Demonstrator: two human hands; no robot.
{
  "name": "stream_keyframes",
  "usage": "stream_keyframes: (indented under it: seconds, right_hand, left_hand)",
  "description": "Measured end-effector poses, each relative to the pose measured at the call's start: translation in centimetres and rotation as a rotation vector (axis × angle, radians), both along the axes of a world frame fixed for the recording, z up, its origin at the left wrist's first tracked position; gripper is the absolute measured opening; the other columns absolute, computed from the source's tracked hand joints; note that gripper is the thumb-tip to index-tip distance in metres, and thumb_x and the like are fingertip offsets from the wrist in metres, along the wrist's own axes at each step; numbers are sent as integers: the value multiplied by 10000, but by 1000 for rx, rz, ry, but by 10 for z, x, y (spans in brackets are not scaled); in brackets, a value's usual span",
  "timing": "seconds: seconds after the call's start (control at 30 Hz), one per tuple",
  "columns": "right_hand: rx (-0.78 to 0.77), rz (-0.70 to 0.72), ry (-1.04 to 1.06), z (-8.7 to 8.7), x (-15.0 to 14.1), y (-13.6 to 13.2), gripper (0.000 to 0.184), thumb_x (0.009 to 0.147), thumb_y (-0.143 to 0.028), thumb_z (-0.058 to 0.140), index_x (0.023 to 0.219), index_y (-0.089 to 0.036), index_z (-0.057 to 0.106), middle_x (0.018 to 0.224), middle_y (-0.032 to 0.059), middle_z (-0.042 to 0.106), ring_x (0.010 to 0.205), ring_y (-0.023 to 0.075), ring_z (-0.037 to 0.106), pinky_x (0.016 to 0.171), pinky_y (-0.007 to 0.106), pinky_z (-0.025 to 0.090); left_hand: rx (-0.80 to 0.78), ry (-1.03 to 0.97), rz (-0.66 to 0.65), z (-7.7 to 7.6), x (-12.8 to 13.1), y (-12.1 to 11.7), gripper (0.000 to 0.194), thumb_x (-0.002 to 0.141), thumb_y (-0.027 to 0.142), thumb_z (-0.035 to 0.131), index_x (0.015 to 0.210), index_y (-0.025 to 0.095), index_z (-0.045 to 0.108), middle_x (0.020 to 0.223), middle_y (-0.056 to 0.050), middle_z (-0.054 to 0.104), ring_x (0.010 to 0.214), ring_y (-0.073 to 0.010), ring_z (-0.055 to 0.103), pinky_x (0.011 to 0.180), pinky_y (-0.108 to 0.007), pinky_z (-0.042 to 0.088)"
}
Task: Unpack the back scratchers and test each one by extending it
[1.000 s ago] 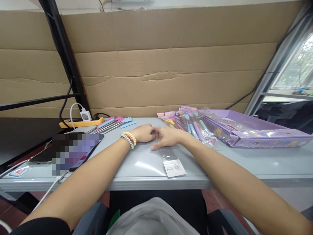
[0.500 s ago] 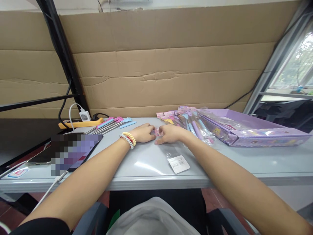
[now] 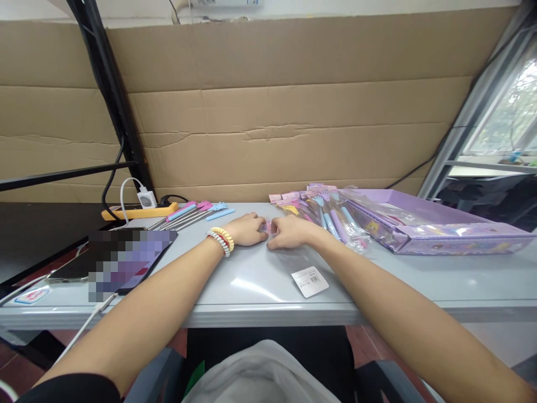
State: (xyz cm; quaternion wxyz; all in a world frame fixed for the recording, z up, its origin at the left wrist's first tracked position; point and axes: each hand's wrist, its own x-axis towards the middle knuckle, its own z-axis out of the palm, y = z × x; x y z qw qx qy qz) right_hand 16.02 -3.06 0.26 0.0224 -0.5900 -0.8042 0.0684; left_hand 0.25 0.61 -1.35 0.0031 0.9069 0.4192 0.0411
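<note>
A clear plastic bag (image 3: 296, 259) lies on the grey table, with a white printed card (image 3: 310, 281) at its near end. My left hand (image 3: 250, 229), with coiled bands on its wrist, has its fingers curled down on the bag's far end. From the other side, my right hand (image 3: 290, 230) pinches the same end, thumb tucked toward the fingers. A small pink patch (image 3: 268, 226) shows between the two hands; its shape is mostly hidden. Just beyond my right hand lie several bagged back scratchers (image 3: 331, 221) with blue, purple and yellow parts.
A purple open box (image 3: 457, 238) stands at the right. Unwrapped back scratchers (image 3: 191, 215) with metal rods lie at the left, by a yellow power strip (image 3: 142, 212). A phone and a tablet (image 3: 155, 254) rest near the front left. Cardboard (image 3: 268, 112) lines the back.
My right hand has drawn its fingers in slightly and shifted a little to the right. The bag's white card has slid slightly right with it. My left hand stays nearly in place.
</note>
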Motion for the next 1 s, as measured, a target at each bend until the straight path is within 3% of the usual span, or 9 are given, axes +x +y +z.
stream_keyframes:
  seconds: [0.17,0.67,0.87,1.0]
  right_hand:
    - [9,13,-53,-2,-4,-3,606,602,-495,563,1116,-177,511,943,98,631,795,248,600,573,297,406]
    - [56,-49,-116,-8,-4,4,446,593,-169,571,1037,-147,540,911,133,622,819,250,594,563,275,393]
    - [171,-60,39,-8,1,8,329,612,-155,561,940,-157,550,898,101,628,795,213,581,570,249,373]
    - [289,-12,186,-8,4,11,254,612,-156,557,865,-161,537,810,55,624,702,162,553,555,230,344]
  left_hand:
    - [-9,-19,-7,-3,-1,3,460,804,459,392,1125,161,532,1116,-130,529,1035,-250,513,872,-340,410]
    - [-7,-113,-17,-3,-2,-1,507,779,491,431,1191,203,489,1198,-107,465,1019,-233,543,879,-325,425]
    - [19,-203,-13,-3,0,-3,565,778,467,449,1271,193,410,1304,-125,371,998,-232,565,863,-341,450]
    - [99,-280,-57,-5,1,-1,502,774,400,495,1242,226,440,1338,-113,341,1035,-231,551,900,-365,442]
